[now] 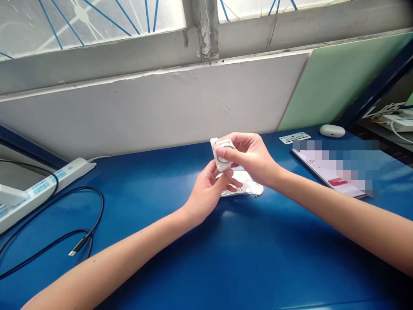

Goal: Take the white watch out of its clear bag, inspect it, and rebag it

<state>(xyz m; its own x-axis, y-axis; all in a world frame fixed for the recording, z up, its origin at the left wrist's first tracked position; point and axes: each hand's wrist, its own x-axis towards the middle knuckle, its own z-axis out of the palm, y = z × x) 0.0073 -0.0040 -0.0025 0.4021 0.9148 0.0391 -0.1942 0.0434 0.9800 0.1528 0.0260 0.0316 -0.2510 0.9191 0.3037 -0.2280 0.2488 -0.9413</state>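
Both my hands meet over the middle of the blue table (206, 258). My right hand (253, 157) is closed round a small white device (220, 156) with a round metal ring on its face, held upright above the table. My left hand (208, 189) comes up from below, its fingers curled and its thumb and fingertips touching the lower end of the same device. Just under the hands lies a clear plastic wrapper (247, 187) with a white and red insert, flat on the table.
A white power strip (41, 187) lies at the left edge with a black USB cable (80, 245) looping beside it. At the right lie a phone with a lit screen (332, 176), a small label card (294, 137) and a white earbud case (332, 130). A white wall panel stands behind.
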